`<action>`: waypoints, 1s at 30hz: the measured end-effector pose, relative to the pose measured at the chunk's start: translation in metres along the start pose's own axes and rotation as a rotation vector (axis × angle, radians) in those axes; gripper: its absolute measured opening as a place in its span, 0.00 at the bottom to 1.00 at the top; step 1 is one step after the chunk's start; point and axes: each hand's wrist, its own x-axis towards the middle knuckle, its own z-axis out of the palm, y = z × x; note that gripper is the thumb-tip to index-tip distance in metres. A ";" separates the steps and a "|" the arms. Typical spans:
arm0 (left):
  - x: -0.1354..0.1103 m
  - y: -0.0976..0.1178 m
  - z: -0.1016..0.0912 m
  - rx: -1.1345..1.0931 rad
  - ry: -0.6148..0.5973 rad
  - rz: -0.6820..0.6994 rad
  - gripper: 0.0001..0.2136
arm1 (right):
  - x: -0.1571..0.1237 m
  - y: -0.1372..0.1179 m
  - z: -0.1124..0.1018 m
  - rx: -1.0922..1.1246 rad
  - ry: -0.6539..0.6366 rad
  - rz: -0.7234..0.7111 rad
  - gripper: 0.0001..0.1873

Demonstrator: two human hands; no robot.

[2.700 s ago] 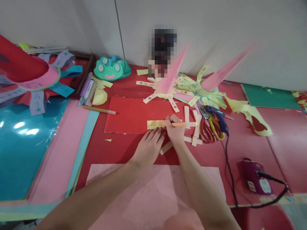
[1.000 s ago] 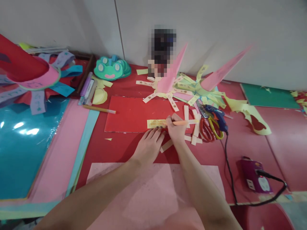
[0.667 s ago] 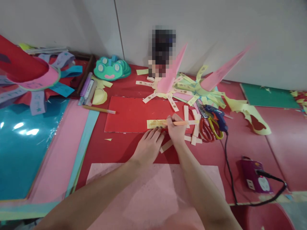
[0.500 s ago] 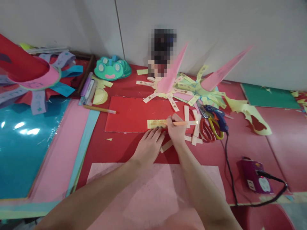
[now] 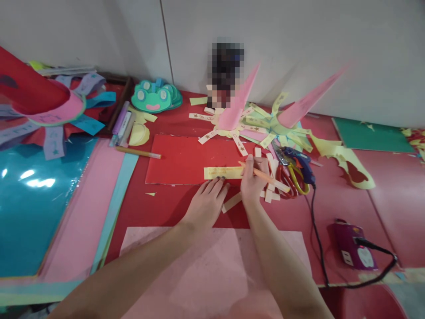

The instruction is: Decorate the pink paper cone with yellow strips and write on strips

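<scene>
A yellow paper strip [image 5: 222, 172] with faint orange writing lies on a red board [image 5: 181, 157]. The fingertips of my left hand [image 5: 209, 195] rest flat on the strip's lower edge, fingers stretched out. Pinched in my right hand [image 5: 254, 179] is an orange pen [image 5: 265, 176], its tip near the strip's right end and its back end pointing down to the right. Several pale paper strips [image 5: 270, 177] lie loose beside and under my right hand.
Right of my hands are red and yellow-handled scissors [image 5: 294, 179], a blue glue gun [image 5: 299, 161] and a purple power socket [image 5: 355, 246] with its cable. Behind stand pink paper cones [image 5: 241, 99]. A yellow pen [image 5: 139, 152] and green frog cutouts [image 5: 154, 97] lie left.
My right hand has moved right along the strip, and the pen has tilted, its back end now lower. More of the strip shows. My left hand stays put.
</scene>
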 end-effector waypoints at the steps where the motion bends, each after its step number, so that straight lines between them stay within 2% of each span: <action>1: 0.000 0.000 0.000 0.004 0.000 -0.001 0.19 | 0.000 -0.001 0.001 0.009 -0.008 0.017 0.13; 9: 0.000 0.001 0.002 0.029 0.040 -0.001 0.17 | -0.002 -0.001 0.002 0.061 -0.097 0.071 0.14; 16: 0.001 0.001 0.001 0.086 0.166 0.005 0.14 | -0.007 -0.003 0.003 0.066 -0.188 0.087 0.13; 21: 0.000 0.000 0.003 0.096 0.235 0.048 0.13 | -0.008 -0.002 0.003 0.064 -0.189 0.046 0.14; 30: -0.001 -0.001 0.006 0.067 0.167 0.044 0.15 | -0.008 -0.001 0.003 0.028 -0.163 0.050 0.13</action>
